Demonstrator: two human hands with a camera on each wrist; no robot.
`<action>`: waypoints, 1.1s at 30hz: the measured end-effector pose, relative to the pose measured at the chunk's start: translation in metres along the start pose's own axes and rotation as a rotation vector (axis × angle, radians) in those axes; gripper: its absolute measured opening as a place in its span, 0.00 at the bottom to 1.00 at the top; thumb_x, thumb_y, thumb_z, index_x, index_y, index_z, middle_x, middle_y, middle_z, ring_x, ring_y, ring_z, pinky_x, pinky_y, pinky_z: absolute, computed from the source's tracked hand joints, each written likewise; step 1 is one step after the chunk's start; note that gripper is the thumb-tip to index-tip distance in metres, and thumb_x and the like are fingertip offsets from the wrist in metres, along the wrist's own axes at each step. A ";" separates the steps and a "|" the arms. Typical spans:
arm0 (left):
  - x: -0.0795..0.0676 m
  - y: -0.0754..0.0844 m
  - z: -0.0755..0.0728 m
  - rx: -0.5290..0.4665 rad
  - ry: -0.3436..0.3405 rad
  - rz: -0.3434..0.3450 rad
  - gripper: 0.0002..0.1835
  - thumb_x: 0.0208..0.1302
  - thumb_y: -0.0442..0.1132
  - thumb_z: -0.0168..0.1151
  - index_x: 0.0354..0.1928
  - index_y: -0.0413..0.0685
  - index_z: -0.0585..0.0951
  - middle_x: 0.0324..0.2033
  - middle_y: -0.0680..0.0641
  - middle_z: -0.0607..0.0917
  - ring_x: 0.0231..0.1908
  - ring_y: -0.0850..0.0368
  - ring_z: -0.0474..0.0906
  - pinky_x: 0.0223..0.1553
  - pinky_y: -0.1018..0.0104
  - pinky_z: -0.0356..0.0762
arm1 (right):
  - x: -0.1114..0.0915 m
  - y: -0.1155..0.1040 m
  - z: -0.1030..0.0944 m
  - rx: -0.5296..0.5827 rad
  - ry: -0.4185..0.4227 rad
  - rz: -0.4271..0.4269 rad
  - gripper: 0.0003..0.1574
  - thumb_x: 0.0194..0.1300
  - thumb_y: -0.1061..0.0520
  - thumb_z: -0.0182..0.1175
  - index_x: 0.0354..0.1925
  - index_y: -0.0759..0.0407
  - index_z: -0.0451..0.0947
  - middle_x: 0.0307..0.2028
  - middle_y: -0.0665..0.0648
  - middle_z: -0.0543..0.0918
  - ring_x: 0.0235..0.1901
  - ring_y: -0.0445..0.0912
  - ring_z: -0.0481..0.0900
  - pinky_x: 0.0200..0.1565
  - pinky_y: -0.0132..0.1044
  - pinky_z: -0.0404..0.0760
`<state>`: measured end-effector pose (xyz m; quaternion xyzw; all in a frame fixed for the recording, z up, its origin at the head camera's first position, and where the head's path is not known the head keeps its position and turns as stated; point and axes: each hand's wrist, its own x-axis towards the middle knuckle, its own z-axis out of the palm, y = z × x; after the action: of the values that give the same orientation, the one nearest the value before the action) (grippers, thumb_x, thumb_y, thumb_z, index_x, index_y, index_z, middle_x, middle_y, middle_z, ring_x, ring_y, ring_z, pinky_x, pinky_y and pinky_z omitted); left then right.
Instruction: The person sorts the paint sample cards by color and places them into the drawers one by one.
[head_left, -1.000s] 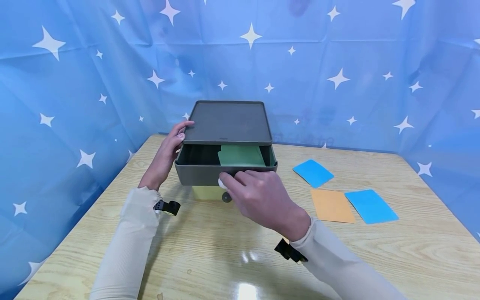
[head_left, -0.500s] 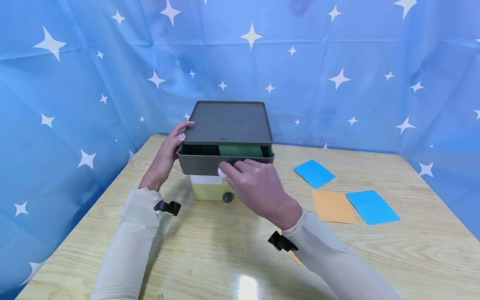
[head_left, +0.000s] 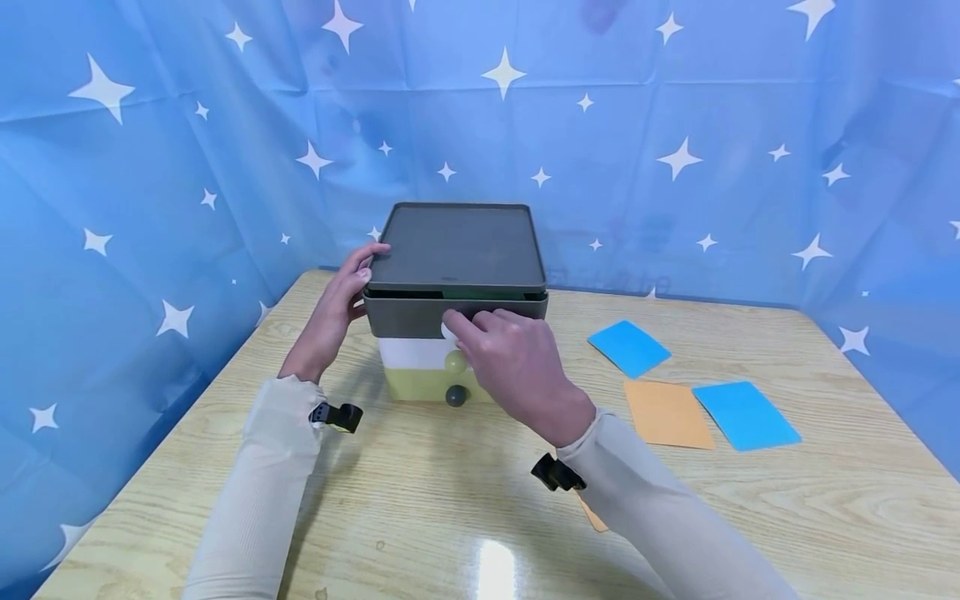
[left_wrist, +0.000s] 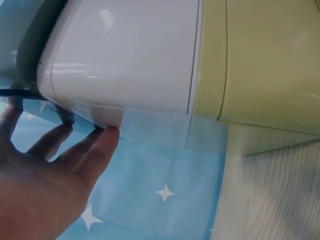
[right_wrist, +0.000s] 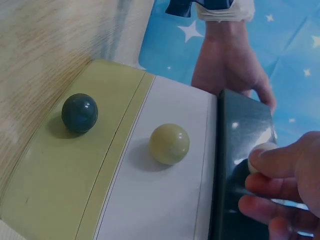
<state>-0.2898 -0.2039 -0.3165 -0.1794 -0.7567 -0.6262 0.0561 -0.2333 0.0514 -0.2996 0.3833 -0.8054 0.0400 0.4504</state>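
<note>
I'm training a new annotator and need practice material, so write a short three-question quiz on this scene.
1. What does the person's right hand pinch?
2. True or false: the white middle drawer has a pale yellow knob.
3. How many blue cards show on the table? A: one; B: two; C: four.

Key: 1. The white knob on the grey top drawer. 2. True. 3. B.

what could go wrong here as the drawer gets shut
The green sheet showing in the gap above the dark drawer might catch or crease. The left hand rests close to that gap, so a finger could get pinched. The right hand might slip off the small white knob.
</note>
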 end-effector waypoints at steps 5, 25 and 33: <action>0.000 -0.001 0.000 -0.008 -0.003 0.000 0.26 0.78 0.55 0.35 0.74 0.67 0.62 0.77 0.51 0.60 0.72 0.47 0.64 0.70 0.39 0.59 | 0.001 0.000 0.003 -0.032 0.004 0.016 0.11 0.58 0.61 0.72 0.37 0.51 0.80 0.16 0.50 0.78 0.17 0.44 0.74 0.17 0.32 0.71; 0.001 0.002 -0.001 -0.006 -0.009 -0.008 0.26 0.78 0.52 0.34 0.74 0.65 0.62 0.76 0.49 0.61 0.73 0.44 0.63 0.71 0.36 0.58 | 0.004 0.002 0.009 -0.070 0.013 0.046 0.12 0.58 0.59 0.72 0.40 0.49 0.81 0.18 0.51 0.80 0.18 0.45 0.76 0.18 0.34 0.74; 0.000 0.004 0.000 0.007 -0.017 -0.013 0.26 0.78 0.53 0.35 0.74 0.66 0.62 0.76 0.50 0.61 0.74 0.45 0.62 0.72 0.35 0.56 | -0.001 0.001 0.008 -0.050 -0.003 0.035 0.20 0.55 0.57 0.75 0.46 0.49 0.81 0.20 0.50 0.82 0.20 0.45 0.79 0.20 0.35 0.77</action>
<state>-0.2887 -0.2034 -0.3130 -0.1794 -0.7605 -0.6224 0.0462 -0.2393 0.0499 -0.3050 0.3580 -0.8134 0.0270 0.4577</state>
